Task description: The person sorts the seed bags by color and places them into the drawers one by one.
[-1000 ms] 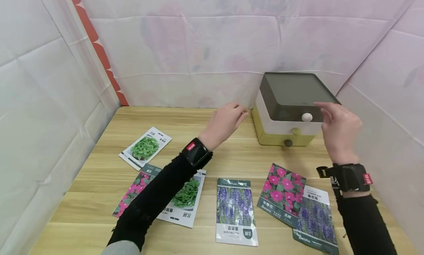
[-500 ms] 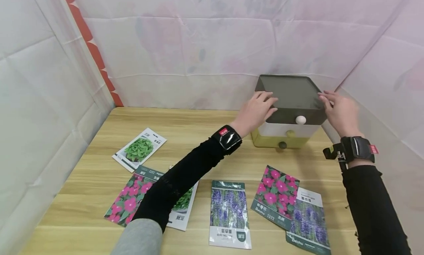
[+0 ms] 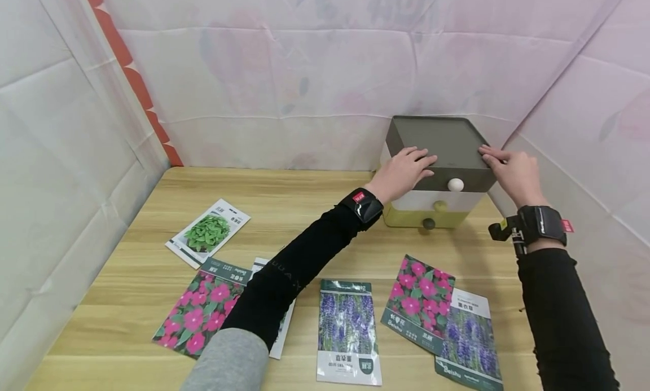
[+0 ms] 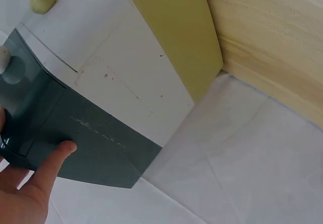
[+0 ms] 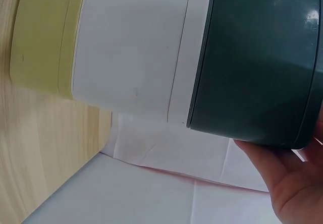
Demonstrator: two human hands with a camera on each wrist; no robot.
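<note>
A small three-drawer box point(image 3: 437, 154) stands at the back right of the wooden table point(image 3: 304, 210); its tiers are dark grey, white and yellow-green, each with a round knob. My left hand point(image 3: 403, 168) lies on the grey tier's front left corner with fairly straight fingers. In the left wrist view its thumb point(image 4: 50, 163) presses the grey side wall of the box point(image 4: 101, 113). My right hand point(image 3: 508, 168) rests on the top's right edge. In the right wrist view the right hand's palm point(image 5: 298, 183) sits against the grey tier of the box point(image 5: 252, 57).
Several seed packets lie on the near half of the table: a green-leaf one point(image 3: 208, 233), a pink-flower one point(image 3: 200, 315), a lavender one point(image 3: 349, 332), and an overlapping pink point(image 3: 418, 303) and lavender point(image 3: 469, 334) pair. White sheet walls point(image 3: 284, 92) close in the back and sides.
Both hands went from hovering in front of the box to resting on its dark grey top, left on the left corner, right on the right edge.
</note>
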